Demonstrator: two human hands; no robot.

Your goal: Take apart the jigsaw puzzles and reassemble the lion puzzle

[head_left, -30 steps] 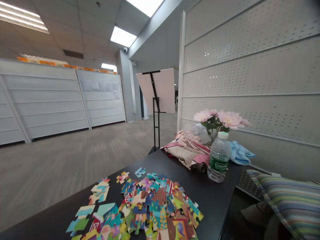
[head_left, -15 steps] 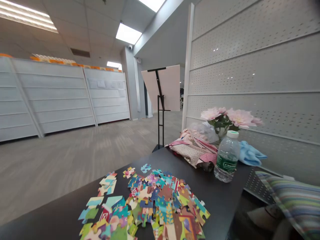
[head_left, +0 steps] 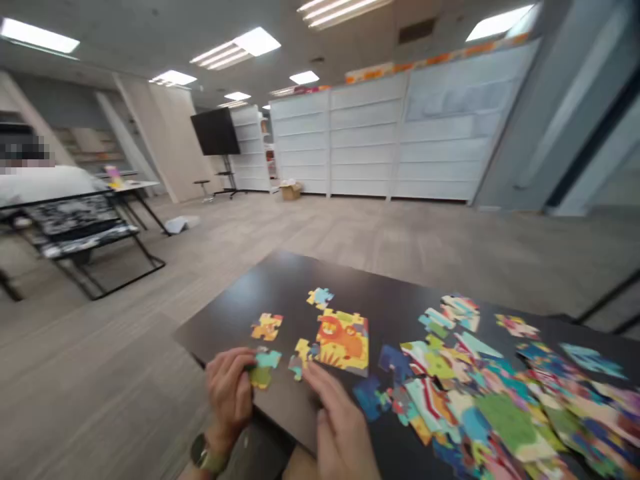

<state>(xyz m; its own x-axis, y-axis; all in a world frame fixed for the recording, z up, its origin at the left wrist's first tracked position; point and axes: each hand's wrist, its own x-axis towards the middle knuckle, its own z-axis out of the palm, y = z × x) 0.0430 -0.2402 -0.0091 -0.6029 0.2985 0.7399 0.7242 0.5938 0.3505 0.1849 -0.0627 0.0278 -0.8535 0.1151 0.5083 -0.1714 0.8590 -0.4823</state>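
Note:
My left hand (head_left: 231,393), with a watch at the wrist, pinches a small teal and green puzzle piece (head_left: 265,367) at the near left corner of the black table (head_left: 280,287). My right hand (head_left: 340,427) lies flat on the table beside it, its fingertips touching a small yellow and blue piece (head_left: 300,353). Just beyond sits a joined orange lion block of pieces (head_left: 345,340). Two loose pieces, a yellow one (head_left: 267,327) and a teal one (head_left: 320,297), lie farther out. A heap of several colourful pieces (head_left: 480,393) spreads to the right.
Wood-look floor stretches beyond the table edge. A black folding frame with cushions (head_left: 80,233) stands at the left, with a person partly seen behind it. A black screen on a stand (head_left: 216,133) and white panel walls (head_left: 400,133) are at the back.
The view has swung sharply left and down: the bottle, flowers and cushion are out of sight, and both hands, unseen before, now show at the table's near corner with the lion block.

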